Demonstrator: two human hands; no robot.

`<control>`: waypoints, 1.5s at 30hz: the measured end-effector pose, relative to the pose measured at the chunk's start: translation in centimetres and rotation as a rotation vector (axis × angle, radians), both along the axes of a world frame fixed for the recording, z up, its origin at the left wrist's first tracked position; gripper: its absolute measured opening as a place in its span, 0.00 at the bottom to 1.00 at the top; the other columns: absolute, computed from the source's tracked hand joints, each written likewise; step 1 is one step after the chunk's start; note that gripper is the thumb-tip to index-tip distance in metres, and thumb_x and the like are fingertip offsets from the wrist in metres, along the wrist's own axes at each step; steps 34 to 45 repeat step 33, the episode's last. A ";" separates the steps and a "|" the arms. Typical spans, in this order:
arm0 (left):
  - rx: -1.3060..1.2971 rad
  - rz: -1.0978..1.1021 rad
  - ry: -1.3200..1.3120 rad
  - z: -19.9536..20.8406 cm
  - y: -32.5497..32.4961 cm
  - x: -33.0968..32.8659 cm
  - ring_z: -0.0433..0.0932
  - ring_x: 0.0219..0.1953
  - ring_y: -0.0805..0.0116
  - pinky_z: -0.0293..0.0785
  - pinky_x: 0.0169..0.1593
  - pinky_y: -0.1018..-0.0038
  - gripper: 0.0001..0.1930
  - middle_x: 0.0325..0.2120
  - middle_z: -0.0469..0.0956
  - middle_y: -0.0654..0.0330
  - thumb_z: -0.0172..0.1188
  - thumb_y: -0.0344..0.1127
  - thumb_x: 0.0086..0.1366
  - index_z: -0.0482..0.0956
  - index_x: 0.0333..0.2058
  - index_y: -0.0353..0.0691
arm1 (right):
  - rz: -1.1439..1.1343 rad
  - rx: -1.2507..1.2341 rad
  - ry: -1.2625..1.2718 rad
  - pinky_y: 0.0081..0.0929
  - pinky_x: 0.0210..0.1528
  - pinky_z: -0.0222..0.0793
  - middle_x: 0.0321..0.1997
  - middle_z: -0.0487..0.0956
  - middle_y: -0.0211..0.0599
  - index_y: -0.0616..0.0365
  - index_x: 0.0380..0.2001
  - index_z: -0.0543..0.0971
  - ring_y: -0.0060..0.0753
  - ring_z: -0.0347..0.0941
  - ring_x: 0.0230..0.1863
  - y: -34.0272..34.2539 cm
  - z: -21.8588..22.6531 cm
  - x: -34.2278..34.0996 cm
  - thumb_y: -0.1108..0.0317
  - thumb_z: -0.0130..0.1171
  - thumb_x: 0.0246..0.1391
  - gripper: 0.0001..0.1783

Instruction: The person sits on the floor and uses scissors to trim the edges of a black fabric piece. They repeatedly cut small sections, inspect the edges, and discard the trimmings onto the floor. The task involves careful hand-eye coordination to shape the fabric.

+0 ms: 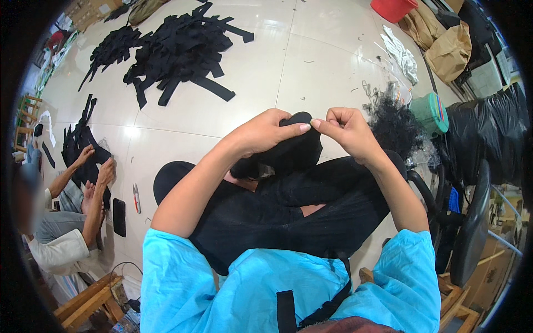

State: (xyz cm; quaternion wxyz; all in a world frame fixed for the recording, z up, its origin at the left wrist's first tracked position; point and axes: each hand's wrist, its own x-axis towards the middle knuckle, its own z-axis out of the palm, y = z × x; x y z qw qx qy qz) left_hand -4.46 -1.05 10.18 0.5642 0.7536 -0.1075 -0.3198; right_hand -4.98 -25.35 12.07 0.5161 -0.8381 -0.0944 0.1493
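Note:
Above my crossed legs I hold a piece of black cloth (302, 147), its rounded upper edge raised between my hands. My left hand (264, 133) grips it from the left, the thumb lying across its front. At the cloth's upper right edge my right hand (350, 133) is closed in a pinch, thumb tip against finger; any thread between them is too small to make out. The lower part of the cloth blends with my black trousers (233, 216).
Black fabric strips (183, 53) lie heaped on the tiled floor ahead. At left a seated co-worker handles more black strips (80, 141), near a phone (119, 217) and red-handled snips (136, 198). Black thread scraps (391, 122) and a green tub (426, 115) stand at right.

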 end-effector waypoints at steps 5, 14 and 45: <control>-0.055 0.037 -0.148 -0.6 0.8 0.2 0.86 0.45 0.53 0.78 0.55 0.61 0.33 0.40 0.86 0.42 0.67 0.57 0.69 0.82 0.52 0.24 | -0.127 0.195 0.125 0.17 0.21 0.44 0.17 0.61 0.11 0.44 0.16 0.66 0.08 0.51 0.18 -0.2 -1.4 0.0 0.63 0.70 0.62 0.26; -0.077 -0.017 -0.169 -1.0 0.6 0.2 0.82 0.39 0.63 0.78 0.47 0.65 0.24 0.34 0.85 0.52 0.64 0.53 0.73 0.85 0.47 0.32 | -0.237 0.517 -0.013 0.15 0.22 0.52 0.24 0.73 0.19 0.47 0.23 0.70 0.10 0.56 0.20 -0.1 -1.2 0.5 0.62 0.66 0.67 0.19; -0.231 -0.048 -0.076 -2.0 1.5 0.4 0.83 0.40 0.73 0.79 0.48 0.72 0.19 0.36 0.87 0.59 0.73 0.43 0.66 0.84 0.47 0.33 | 0.146 -0.372 -0.451 0.29 0.46 0.73 0.48 0.81 0.31 0.46 0.62 0.82 0.34 0.75 0.37 1.3 -0.4 0.1 0.65 0.59 0.70 0.19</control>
